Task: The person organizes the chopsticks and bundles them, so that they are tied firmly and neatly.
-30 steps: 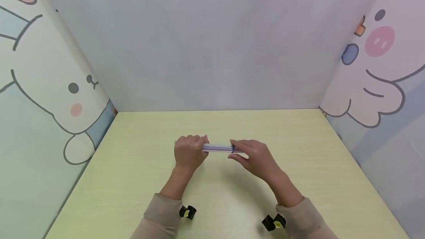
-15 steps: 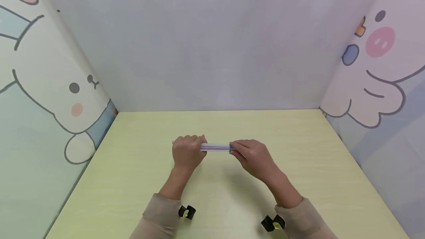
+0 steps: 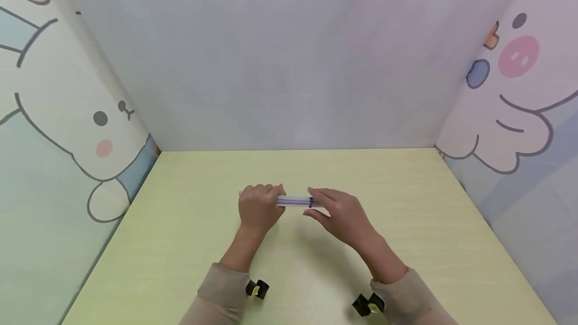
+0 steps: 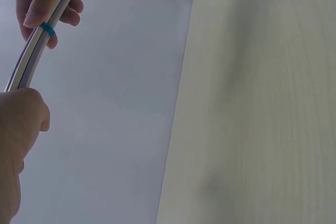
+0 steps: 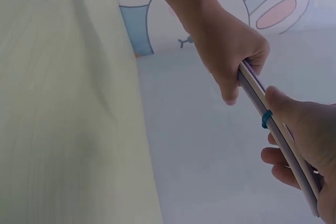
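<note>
A bundle of slender white and purple rods [image 3: 294, 201], straw-like in shape, is held level above the table in the head view. My left hand [image 3: 259, 208] grips it in a fist, and a small tip shows beyond that fist. Round the bundle sits a thin blue-green band [image 5: 266, 118]. My right hand [image 3: 340, 217] holds the bundle loosely at the band, fingers over the top and thumb below. In the left wrist view its thumb [image 4: 38, 11] lies beside the band. The bundle's far end is under the right palm.
A pale wooden table [image 3: 194, 174] lies beneath both hands. A plain grey wall [image 3: 289, 64] stands behind it, with cartoon-printed panels on the left [image 3: 54, 174] and right [image 3: 537, 129]. Each wrist carries a small black camera.
Half a second ago my right thumb and fingers pinched the band closely; now they are spread wider, with the band visible between them. Both hands and bundle shifted only slightly.
</note>
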The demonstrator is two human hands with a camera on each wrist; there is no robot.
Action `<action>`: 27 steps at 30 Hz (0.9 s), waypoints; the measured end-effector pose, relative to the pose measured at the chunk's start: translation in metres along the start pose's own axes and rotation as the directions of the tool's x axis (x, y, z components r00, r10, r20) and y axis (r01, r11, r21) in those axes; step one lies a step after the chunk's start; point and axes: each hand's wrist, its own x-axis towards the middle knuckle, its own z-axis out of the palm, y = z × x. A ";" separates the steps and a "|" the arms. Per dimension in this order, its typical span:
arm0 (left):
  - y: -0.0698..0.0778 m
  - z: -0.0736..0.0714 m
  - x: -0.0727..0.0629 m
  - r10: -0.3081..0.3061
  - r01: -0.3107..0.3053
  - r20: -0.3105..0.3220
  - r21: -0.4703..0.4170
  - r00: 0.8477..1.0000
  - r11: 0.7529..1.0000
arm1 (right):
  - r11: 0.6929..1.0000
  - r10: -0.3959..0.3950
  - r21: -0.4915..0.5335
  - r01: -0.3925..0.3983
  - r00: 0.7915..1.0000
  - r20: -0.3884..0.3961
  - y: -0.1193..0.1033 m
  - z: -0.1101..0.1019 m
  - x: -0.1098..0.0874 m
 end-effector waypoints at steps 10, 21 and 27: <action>-0.001 -0.001 -0.002 -0.033 0.033 -0.005 -0.008 0.999 0.999 | 0.999 -0.023 0.030 0.024 1.000 -0.019 0.002 0.001 0.001; 0.000 -0.003 0.000 -0.025 0.025 0.000 0.016 1.000 1.000 | 0.999 -0.049 -0.017 0.050 0.998 0.036 -0.002 0.003 0.004; 0.004 -0.003 0.001 -0.011 0.011 0.004 0.022 1.000 1.000 | 0.998 -0.067 0.023 0.067 0.997 0.026 -0.002 0.008 0.005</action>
